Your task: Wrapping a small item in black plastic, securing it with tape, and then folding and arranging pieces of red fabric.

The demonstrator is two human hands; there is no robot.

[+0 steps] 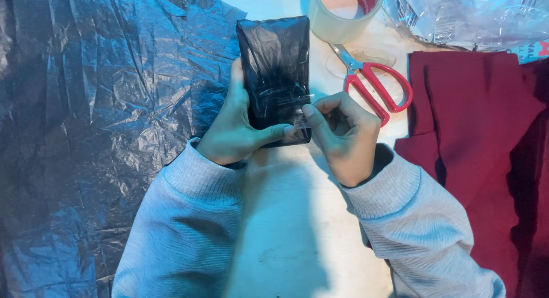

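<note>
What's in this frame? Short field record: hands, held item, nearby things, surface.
left hand: grips black plastic-wrapped packet from its left side, thumb across lower end
right hand: fingertips press clear tape at packet's lower right edge
tape roll: above the packet, on table
scissors: red handles, right of packet, lying flat
dark red cloth: far right
black plastic sheet: spread at left
table: pale

Packing bench, prob. a small shop. Evidence: tape roll [338, 12], scissors [374, 83], plastic sheeting [97, 132] (crinkled, dark), folded maroon cloth [474, 138].
</note>
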